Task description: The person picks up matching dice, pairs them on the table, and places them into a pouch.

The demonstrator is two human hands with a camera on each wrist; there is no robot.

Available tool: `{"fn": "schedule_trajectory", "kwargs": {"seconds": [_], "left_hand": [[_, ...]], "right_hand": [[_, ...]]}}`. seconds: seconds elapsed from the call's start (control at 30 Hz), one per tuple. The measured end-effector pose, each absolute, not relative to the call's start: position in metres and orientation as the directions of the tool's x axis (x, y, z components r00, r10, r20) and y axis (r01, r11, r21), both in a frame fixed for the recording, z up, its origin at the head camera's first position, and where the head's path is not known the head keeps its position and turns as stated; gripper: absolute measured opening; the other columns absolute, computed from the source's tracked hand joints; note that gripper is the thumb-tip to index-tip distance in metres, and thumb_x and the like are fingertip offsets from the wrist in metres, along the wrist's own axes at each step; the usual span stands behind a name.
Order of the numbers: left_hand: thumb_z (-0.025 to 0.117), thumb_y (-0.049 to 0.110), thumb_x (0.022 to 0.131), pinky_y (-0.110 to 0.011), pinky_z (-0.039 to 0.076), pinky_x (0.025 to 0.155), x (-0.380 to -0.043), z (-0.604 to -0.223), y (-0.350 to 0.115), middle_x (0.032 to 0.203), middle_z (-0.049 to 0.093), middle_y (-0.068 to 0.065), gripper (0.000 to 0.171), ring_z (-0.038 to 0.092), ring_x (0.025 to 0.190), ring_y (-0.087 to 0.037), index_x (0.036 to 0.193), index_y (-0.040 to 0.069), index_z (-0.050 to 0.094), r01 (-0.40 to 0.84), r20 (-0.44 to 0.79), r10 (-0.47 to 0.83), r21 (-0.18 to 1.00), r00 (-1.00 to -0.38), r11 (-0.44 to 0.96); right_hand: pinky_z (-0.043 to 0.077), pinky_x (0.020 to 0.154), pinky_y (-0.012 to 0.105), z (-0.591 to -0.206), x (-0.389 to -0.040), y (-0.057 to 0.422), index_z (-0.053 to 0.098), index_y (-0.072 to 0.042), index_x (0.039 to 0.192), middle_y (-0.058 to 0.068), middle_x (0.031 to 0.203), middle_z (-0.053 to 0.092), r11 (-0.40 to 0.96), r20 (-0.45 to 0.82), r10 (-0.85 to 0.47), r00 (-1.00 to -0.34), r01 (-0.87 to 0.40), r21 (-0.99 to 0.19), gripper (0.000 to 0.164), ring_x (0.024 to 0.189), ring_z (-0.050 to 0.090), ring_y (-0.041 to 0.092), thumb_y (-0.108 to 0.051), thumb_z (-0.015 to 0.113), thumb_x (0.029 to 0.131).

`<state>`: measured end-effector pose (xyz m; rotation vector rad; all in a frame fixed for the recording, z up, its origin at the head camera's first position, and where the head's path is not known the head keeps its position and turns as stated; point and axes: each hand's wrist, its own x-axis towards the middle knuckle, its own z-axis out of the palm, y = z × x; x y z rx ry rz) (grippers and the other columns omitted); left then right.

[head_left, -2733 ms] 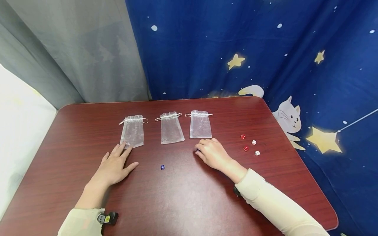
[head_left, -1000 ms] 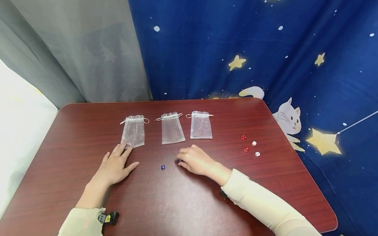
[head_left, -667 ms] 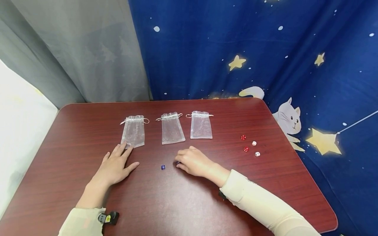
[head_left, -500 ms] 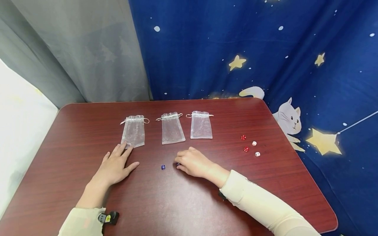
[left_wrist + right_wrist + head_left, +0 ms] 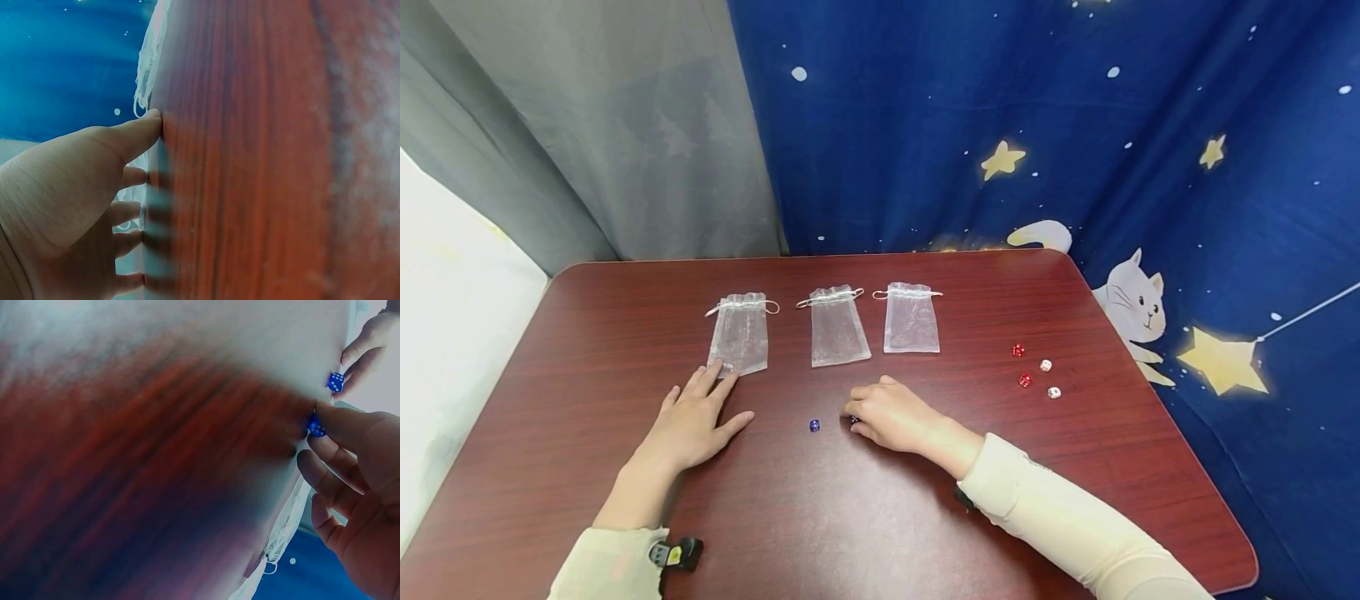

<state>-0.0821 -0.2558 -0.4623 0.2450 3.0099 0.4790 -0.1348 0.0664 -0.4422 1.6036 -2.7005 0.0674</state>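
Observation:
My right hand (image 5: 891,417) pinches a blue die (image 5: 317,427) between thumb and forefinger, down at the tabletop. Just left of it lies a second blue die (image 5: 815,426), apart from the fingers. My left hand (image 5: 688,425) rests spread on the table, its fingertips touching the lower edge of the left organza bag (image 5: 740,333). Two more sheer drawstring bags lie flat in the same row: a middle bag (image 5: 838,329) and a right bag (image 5: 912,321). In the right wrist view, the pinched die shows its white pips beside the thumb.
Off to the right on the brown table (image 5: 880,517) lie two red dice, one red die (image 5: 1018,350) behind the other red die (image 5: 1025,381). Two white dice, a rear white die (image 5: 1046,365) and a front white die (image 5: 1054,392), sit beside them. A blue curtain (image 5: 910,125) hangs behind.
My right hand has moved left and nearer with its blue die, from below the right bag to beside the other blue die, then nearly stopped. The left hand has stayed in place.

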Motion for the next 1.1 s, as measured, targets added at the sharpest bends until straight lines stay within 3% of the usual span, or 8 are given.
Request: {"fn": "schedule_trajectory", "kwargs": {"seconds": [0.4,0.67,0.87,1.1], "left_hand": [[0.064,0.049,0.096,-0.074,0.022,0.109,-0.081,-0.456,-0.254,0.16,0.026,-0.029,0.079,0.026,0.145,-0.05,0.154,0.002,0.039,0.142,-0.063,0.168,0.302,-0.984,0.943],[0.064,0.051,0.096,-0.073,0.032,0.105,-0.09,-0.45,-0.261,0.157,0.03,-0.032,0.083,0.036,0.14,-0.051,0.155,0.0,0.035,0.154,-0.021,0.168,0.302,-0.986,0.941],[0.059,0.052,0.099,-0.071,0.038,0.1,-0.103,-0.447,-0.27,0.15,0.04,-0.031,0.08,0.045,0.13,-0.055,0.153,-0.002,0.037,0.117,-0.008,0.127,0.333,-0.992,0.936],[0.056,0.053,0.1,-0.071,0.038,0.1,-0.117,-0.444,-0.279,0.145,0.044,-0.036,0.081,0.044,0.13,-0.055,0.151,-0.007,0.036,0.061,-0.043,0.081,0.339,-0.996,0.939]], "right_hand": [[0.042,0.076,0.029,-0.441,-0.134,0.069,0.075,-0.018,0.109,-0.007,0.093,0.064,0.499,0.08,-0.862,-0.501,-0.866,-0.045,0.03,0.09,0.065,0.011,-0.043,0.07,0.094],[0.044,0.078,0.029,-0.438,-0.136,0.073,0.074,-0.016,0.111,-0.006,0.099,0.067,0.493,0.178,-0.847,-0.501,-0.865,-0.093,0.028,0.096,0.065,0.012,-0.038,0.07,0.095],[0.046,0.08,0.032,-0.435,-0.137,0.076,0.074,-0.014,0.111,-0.006,0.1,0.068,0.511,0.223,-0.818,-0.53,-0.848,-0.139,0.027,0.096,0.065,0.012,-0.036,0.07,0.096],[0.046,0.082,0.033,-0.432,-0.136,0.076,0.074,-0.012,0.113,-0.004,0.103,0.07,0.524,0.248,-0.789,-0.562,-0.827,-0.206,0.028,0.097,0.066,0.012,-0.034,0.071,0.096]]}}
